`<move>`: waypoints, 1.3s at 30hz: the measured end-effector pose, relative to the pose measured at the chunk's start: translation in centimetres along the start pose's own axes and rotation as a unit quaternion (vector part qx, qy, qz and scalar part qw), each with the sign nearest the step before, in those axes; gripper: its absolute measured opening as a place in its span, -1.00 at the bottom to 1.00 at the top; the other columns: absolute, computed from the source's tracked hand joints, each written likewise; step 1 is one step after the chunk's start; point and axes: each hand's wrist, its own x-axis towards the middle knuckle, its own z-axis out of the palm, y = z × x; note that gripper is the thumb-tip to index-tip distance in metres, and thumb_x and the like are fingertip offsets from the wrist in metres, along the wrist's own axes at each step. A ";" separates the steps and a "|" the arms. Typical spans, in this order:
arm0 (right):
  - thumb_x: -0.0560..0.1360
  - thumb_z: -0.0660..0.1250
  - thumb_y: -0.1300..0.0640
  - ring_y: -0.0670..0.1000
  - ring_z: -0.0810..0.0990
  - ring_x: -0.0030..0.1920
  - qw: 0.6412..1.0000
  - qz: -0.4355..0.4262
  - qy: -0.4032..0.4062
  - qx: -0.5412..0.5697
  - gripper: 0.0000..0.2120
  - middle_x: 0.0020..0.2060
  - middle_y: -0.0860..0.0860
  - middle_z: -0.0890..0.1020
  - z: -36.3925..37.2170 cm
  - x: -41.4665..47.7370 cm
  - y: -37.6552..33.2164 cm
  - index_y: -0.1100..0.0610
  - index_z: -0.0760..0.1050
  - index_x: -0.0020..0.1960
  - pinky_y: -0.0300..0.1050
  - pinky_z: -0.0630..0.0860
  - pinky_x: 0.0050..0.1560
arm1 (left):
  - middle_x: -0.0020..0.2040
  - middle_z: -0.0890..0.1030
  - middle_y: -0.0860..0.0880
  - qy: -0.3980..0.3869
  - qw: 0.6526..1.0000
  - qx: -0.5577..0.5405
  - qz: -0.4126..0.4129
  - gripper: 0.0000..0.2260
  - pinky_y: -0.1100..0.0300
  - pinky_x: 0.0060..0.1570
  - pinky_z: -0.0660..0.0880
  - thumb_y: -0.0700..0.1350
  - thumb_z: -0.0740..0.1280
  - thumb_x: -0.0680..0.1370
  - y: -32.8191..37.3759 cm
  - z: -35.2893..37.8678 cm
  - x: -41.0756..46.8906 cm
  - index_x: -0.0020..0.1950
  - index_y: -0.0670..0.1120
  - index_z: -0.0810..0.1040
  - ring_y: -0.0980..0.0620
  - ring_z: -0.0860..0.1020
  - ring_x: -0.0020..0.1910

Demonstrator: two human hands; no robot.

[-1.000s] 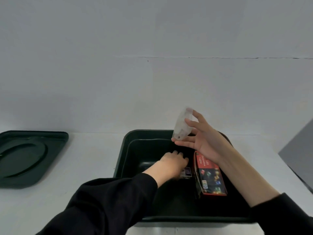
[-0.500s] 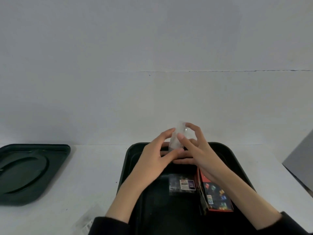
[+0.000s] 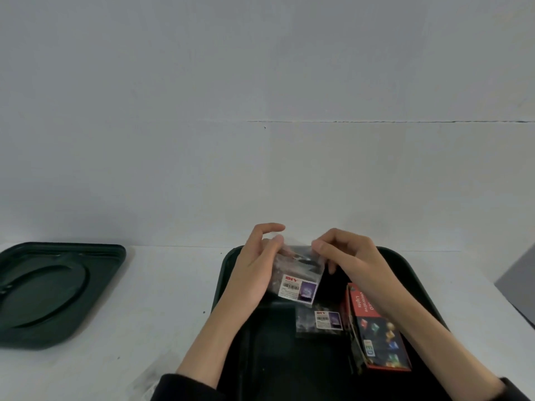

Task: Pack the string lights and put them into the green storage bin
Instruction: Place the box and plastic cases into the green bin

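Observation:
Over the far part of the dark green storage bin (image 3: 223,273) both hands hold a clear plastic bag of string lights (image 3: 298,277) with a white label. My left hand (image 3: 254,270) grips its left edge and my right hand (image 3: 350,259) pinches its top right corner. On the bin's floor lies a second clear labelled bag of lights (image 3: 318,318). A red box of LED decorative lights (image 3: 376,328) lies along the bin's right side.
The bin's dark green lid (image 3: 55,290) lies upside down on the white table at the left. Another clear plastic bag (image 3: 144,386) shows at the bottom edge beside my left sleeve. A grey object (image 3: 521,285) stands at the right edge. A plain wall stands behind.
My left hand rose from the bin floor, leaving one bag there, and joined my right hand on the other bag. That bag now hangs flat with its label facing me.

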 end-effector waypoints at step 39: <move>0.43 0.41 0.30 -0.21 0.57 -0.14 0.937 -0.251 0.133 -0.204 -0.83 -0.18 -0.10 0.63 1.8 -0.2 1.3 0.18 0.66 0.00 -0.43 0.49 -0.17 | -0.09 0.70 -0.16 0.017 0.985 -0.154 -0.078 -0.55 -0.04 0.09 0.55 0.07 0.45 0.27 -1.1 -0.9 0.9 0.05 -0.15 0.57 -0.13 0.66 -0.06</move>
